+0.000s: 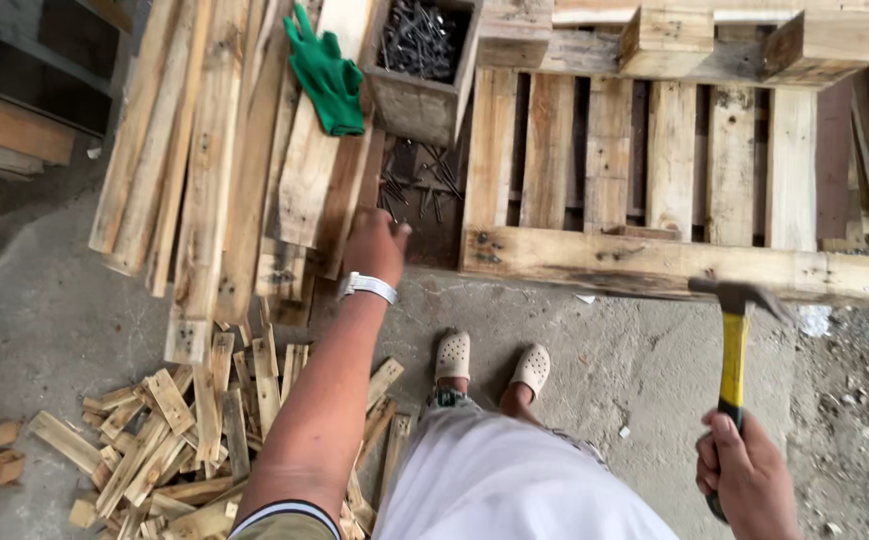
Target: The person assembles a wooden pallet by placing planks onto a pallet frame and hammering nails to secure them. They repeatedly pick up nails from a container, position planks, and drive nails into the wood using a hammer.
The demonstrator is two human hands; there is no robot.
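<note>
Head view shows us standing on a concrete floor [45,310], with the wooden pallet [655,265] lying flat at our one o'clock, its near rail running across in front of our feet. At eleven o'clock a heap of loose pallet boards [205,170] leans toward us, and at nine o'clock, low down, short offcuts [170,430] lie scattered on the floor. At twelve o'clock a wooden box [423,105] full of dark nails stands on the boards, a green glove [327,75] lies just beside it at its left, and more loose nails [420,185] are spilled in the gap under the box.

Our left hand [373,245] reaches out toward those spilled nails, seen from the back with its fingers curled downward; we cannot tell whether it grips anything yet. Our right hand [745,475], down at four o'clock, is wrapped tight round the yellow-and-black handle of the hammer [735,335], whose head hangs over the floor just short of the pallet's near rail.

We judge the risks plain: groping blind among sharp nails with a bare hand could prick us, open clogs [495,365] near offcuts invite a stumble, and a hammer swung one-handed could glance off.
</note>
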